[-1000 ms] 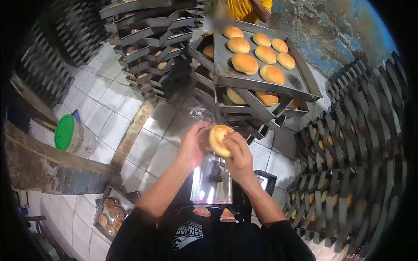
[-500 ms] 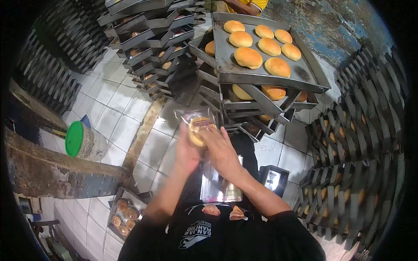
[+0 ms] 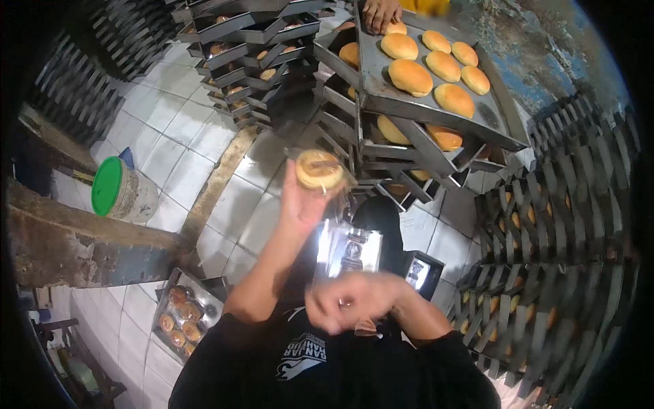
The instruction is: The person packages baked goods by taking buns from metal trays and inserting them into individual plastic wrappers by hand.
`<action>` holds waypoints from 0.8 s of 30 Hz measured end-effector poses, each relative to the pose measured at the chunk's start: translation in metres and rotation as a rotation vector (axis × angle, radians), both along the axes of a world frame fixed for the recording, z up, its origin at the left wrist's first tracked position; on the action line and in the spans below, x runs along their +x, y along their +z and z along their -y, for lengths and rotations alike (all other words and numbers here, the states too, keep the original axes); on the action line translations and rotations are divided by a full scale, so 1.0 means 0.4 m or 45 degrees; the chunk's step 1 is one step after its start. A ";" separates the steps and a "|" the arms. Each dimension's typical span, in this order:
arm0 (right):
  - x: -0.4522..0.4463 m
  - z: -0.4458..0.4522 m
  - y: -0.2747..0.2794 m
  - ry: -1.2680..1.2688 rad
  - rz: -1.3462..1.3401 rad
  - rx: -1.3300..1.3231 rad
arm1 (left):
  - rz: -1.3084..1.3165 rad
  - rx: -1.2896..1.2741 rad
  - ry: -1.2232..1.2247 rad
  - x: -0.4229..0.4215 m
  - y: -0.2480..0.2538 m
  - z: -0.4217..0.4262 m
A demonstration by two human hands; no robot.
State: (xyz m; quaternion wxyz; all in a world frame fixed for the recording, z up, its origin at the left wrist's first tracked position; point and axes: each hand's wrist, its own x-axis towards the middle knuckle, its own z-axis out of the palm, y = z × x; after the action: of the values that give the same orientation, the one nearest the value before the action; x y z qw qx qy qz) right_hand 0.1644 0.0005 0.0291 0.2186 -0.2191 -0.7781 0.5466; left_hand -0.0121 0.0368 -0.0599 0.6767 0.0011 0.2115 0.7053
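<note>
My left hand (image 3: 303,208) is raised in front of me, closed on a round golden bun (image 3: 319,170) in a clear plastic bag. The loose end of the bag hangs toward my lap. Close to my shirt, my right hand (image 3: 357,300) is curled and blurred by motion; what its fingers hold, if anything, cannot be made out. Just beyond it, a stack of clear printed plastic bags (image 3: 351,249) lies on my lap, its near part hidden by that hand.
A metal tray (image 3: 381,102) of unwrapped buns tops a stack ahead; another person's hand (image 3: 381,15) reaches into it. More tray stacks (image 3: 538,273) stand right and behind. At left are a green-lidded bucket (image 3: 126,191) and a tray of wrapped buns (image 3: 180,320).
My right hand has left the bagged bun and drawn back toward my body. My left hand keeps the bun, slightly higher. Another person's hand has come onto the top tray.
</note>
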 end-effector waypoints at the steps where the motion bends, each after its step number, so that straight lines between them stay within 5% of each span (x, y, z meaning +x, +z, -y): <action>1: 0.017 0.023 0.001 0.071 -0.080 -0.134 | -0.019 0.003 0.058 -0.030 0.003 0.011; 3: 0.040 0.037 0.002 0.220 -0.224 -0.375 | -0.014 -0.018 0.120 -0.065 0.015 0.034; 4: 0.008 0.022 -0.001 -0.307 -0.157 -0.432 | 0.012 -0.049 0.128 -0.063 0.019 0.053; 6: -0.032 0.010 -0.038 -0.365 -0.378 -0.661 | -0.025 -0.128 0.120 -0.010 0.012 0.050; 9: -0.031 0.011 -0.089 -0.143 0.087 -0.250 | -0.065 -0.245 0.062 0.007 -0.022 0.054; 12: 0.070 0.043 0.040 0.584 -0.350 -1.201 | -0.495 -0.004 0.153 -0.054 -0.020 0.088; 13: 0.057 0.030 -0.003 0.249 -0.254 -0.678 | -0.303 -0.090 0.134 -0.081 -0.017 0.100; 14: 0.032 0.030 -0.040 -0.353 -0.111 -0.692 | -0.111 -0.173 0.107 -0.093 -0.016 0.104; 16: 0.003 0.004 -0.060 -0.704 0.039 0.801 | -0.004 -0.099 -0.207 -0.012 0.094 0.176; 19: 0.004 0.015 -0.018 -0.514 -0.092 0.978 | -0.420 -0.067 -0.259 -0.010 0.052 0.224; 21: 0.005 -0.045 -0.078 -0.694 0.071 0.588 | -0.979 -0.169 -0.009 -0.023 0.010 0.177; 23: 0.012 -0.093 -0.135 -0.808 0.097 0.108 | -1.143 -0.122 -0.142 -0.014 0.055 0.179; 24: 0.012 -0.110 -0.137 -0.803 0.111 0.169 | -1.232 -0.093 -0.187 -0.013 0.076 0.175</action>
State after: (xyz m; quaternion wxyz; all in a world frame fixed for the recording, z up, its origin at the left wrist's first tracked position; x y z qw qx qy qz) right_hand 0.1693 0.0443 -0.0257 0.3576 -0.4578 -0.7145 0.3899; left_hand -0.0172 -0.0332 -0.0295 0.5484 0.3198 0.5256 0.5664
